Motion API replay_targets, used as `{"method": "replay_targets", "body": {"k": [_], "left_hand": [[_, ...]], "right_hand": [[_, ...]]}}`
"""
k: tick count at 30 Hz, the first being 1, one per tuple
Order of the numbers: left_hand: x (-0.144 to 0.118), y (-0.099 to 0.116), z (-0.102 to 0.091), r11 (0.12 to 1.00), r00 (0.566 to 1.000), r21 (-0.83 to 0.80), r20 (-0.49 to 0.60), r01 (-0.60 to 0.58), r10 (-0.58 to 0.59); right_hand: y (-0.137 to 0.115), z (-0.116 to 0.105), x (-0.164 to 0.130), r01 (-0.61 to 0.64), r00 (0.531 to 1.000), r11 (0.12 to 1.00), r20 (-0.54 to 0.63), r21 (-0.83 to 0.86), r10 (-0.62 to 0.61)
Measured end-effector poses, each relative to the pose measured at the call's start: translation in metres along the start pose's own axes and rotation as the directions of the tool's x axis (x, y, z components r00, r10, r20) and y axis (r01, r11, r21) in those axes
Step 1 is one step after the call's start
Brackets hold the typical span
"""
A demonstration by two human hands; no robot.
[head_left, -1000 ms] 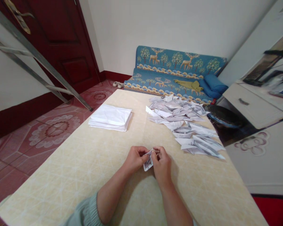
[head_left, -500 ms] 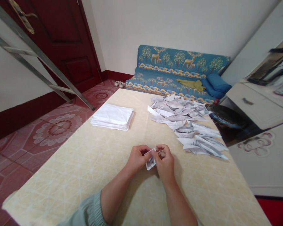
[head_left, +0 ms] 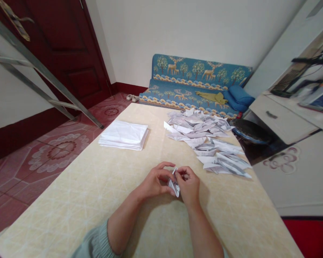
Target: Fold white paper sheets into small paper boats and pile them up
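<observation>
Between my two hands is a small piece of folded paper, white with dark print, held just over the table's near middle. My left hand grips it from the left, thumb at the lower corner and fingers along the upper side. My right hand pinches its right edge, with the fingertips curled and partly hidden. Beyond my right hand lies a spread pile of folded paper pieces, pointed and printed. To the far left rests a stack of white paper sheets.
A pale yellow patterned cloth covers the table. Behind it stands a blue sofa with deer print. A metal ladder leans at the left by a dark red door. On the right are a white cabinet and a round black stool.
My left fingers have opened wider around the folded paper, the thumb moving down to its lower corner. My right fingertips have shifted in over its edge. The whole view has turned slightly to the right.
</observation>
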State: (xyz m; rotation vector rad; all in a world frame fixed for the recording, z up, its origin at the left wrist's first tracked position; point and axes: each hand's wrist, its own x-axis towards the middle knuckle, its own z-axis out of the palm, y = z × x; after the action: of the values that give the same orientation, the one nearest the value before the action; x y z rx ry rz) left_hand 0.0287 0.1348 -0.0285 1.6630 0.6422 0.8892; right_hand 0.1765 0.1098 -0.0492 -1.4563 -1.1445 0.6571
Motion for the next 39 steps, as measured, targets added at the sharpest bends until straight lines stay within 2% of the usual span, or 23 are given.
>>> {"method": "replay_targets", "body": {"k": [3,6,10,15,19,23,29,39], "left_hand": [[0.000,0.002,-0.002,0.992,0.998,0.108,0.027,-0.062,0.059],[0.000,0.001,-0.002,0.992,0.998,0.113,0.018,-0.055,0.054],[0.000,-0.007,0.000,0.999,0.994,-0.020,-0.102,0.032,-0.034],[0.003,-0.016,0.003,0.982,0.950,-0.184,-0.296,0.046,-0.100],[0.005,-0.017,0.004,0.987,0.914,-0.161,-0.399,0.010,-0.075],[0.005,-0.015,0.004,0.992,0.903,-0.124,-0.426,0.007,-0.059],[0.004,-0.015,0.006,0.985,0.907,-0.171,-0.411,0.027,-0.096],[0.004,-0.020,0.012,0.950,0.878,-0.307,-0.438,0.054,-0.191]], "right_hand": [[0.001,0.001,-0.001,0.011,1.000,1.000,0.014,-0.001,-0.011],[0.002,0.000,0.000,0.009,1.000,1.000,0.024,0.016,-0.010],[0.000,-0.002,0.001,-0.032,0.999,0.995,0.044,0.093,0.028],[-0.006,-0.001,-0.001,-0.055,0.994,0.971,0.109,0.232,0.030],[-0.007,0.003,-0.003,-0.099,0.979,0.944,0.199,0.314,0.036],[-0.008,0.005,-0.004,-0.075,0.987,0.948,0.159,0.310,0.026],[-0.008,0.004,-0.002,0.025,0.983,0.957,0.165,0.288,-0.075],[-0.010,0.003,-0.005,-0.002,0.990,0.947,0.132,0.322,-0.043]]}}
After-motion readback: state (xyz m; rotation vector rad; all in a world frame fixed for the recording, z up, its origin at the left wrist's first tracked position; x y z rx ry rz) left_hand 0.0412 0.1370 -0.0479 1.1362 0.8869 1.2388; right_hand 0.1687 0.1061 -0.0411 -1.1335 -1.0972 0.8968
